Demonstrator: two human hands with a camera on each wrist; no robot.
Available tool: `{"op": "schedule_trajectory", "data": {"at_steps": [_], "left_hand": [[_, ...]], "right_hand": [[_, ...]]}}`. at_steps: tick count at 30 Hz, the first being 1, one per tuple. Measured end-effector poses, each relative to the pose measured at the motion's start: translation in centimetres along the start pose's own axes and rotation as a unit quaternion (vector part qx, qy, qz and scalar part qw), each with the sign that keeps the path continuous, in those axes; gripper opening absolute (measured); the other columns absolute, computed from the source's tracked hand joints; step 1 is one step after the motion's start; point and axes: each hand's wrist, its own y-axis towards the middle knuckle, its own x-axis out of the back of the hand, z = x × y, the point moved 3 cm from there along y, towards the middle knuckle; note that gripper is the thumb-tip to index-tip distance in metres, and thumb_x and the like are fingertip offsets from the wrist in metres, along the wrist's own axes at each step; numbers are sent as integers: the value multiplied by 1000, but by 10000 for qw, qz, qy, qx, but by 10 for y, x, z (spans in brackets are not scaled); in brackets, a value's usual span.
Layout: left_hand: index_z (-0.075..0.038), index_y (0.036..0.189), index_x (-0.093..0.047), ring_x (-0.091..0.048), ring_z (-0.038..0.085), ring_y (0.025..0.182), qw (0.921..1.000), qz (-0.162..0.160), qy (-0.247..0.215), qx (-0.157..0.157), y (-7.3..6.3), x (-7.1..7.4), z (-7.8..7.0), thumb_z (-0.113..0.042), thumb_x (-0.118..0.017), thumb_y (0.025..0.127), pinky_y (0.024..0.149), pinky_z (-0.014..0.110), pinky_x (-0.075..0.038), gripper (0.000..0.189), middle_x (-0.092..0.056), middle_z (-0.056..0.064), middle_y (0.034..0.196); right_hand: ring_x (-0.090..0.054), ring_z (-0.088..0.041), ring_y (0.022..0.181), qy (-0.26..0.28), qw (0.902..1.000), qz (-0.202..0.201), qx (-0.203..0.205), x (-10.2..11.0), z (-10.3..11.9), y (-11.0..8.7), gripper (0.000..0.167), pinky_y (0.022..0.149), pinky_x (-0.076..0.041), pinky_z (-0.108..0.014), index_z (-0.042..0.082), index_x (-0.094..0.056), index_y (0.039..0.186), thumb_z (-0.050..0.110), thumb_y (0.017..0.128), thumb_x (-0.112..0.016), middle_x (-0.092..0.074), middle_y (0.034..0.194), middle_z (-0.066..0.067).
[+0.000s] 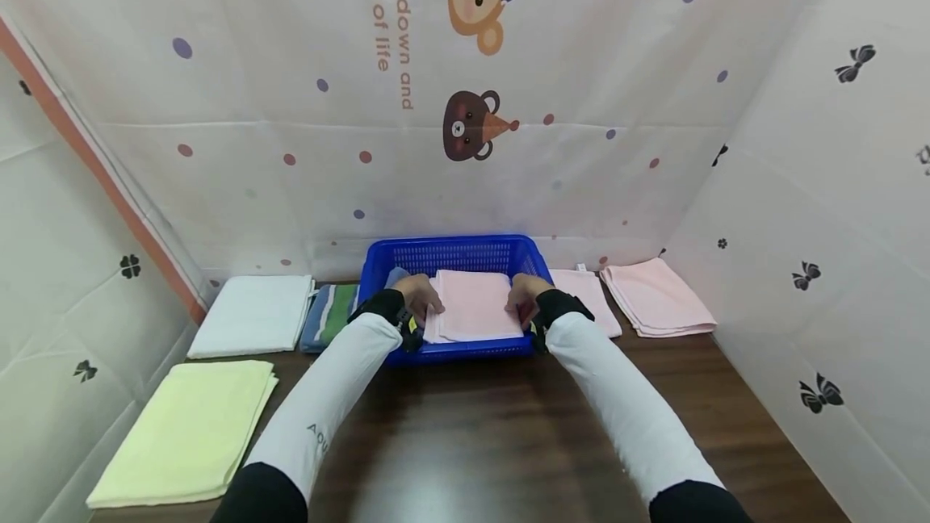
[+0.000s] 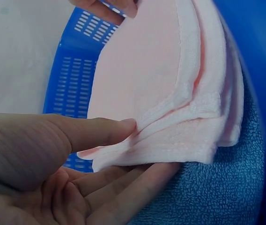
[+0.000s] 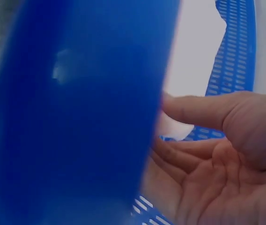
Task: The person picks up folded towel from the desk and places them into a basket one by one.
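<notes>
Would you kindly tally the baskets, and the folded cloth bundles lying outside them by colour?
Blue basket: 1
Yellow bundle: 1
White bundle: 1
Striped bundle: 1
Pink bundles: 2
Total: 6

L grip (image 1: pixel 419 297) & R grip (image 1: pixel 526 297) hold folded pink cloth (image 1: pixel 475 305) in blue bskt (image 1: pixel 450 253) on desk (image 1: pixel 465 434); yellow cloth (image 1: pixel 182 430) at L.

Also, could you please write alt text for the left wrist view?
The left hand pinches the edge of a folded pink cloth in a blue basket. A blue cloth lies beneath, and the right hand partly shows at the top.
</notes>
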Motion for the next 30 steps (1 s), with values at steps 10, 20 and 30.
{"op": "schedule_trajectory", "data": {"at_steps": [10, 20, 30], "left_hand": [[4, 113, -69, -65, 19, 69, 9993, -179, 108, -295, -4, -5, -11, -13, -74, 94, 69, 31, -63, 26, -71, 16, 90], [2, 97, -73, -75, 26, 80, 9970, 389, 563, -372, -1, -17, -8, -13, -77, 91, 74, 35, -64, 17, -76, 19, 94], [6, 120, -69, -73, 36, 107, 9819, 53, 1580, -1043, -58, 18, -2, -25, -63, 100, 93, 44, -60, 37, -74, 24, 115]], "right_hand": [[-72, -21, 52, -1040, 9865, -1165, 491, 16, 4, -10, 17, 51, -59, -28, -13, -69, 100, -3, 87, -72, -76, 78, -23], [-67, -20, 60, -2360, 9567, -1600, 579, 10, 5, -14, 13, 52, -52, -24, -5, -73, 93, 1, 82, -77, -75, 83, -17], [-78, -35, 86, -1189, 9844, -946, 889, 28, 2, -47, 39, 75, -64, -39, -14, -61, 119, 21, 100, -61, -75, 100, -29]]}}
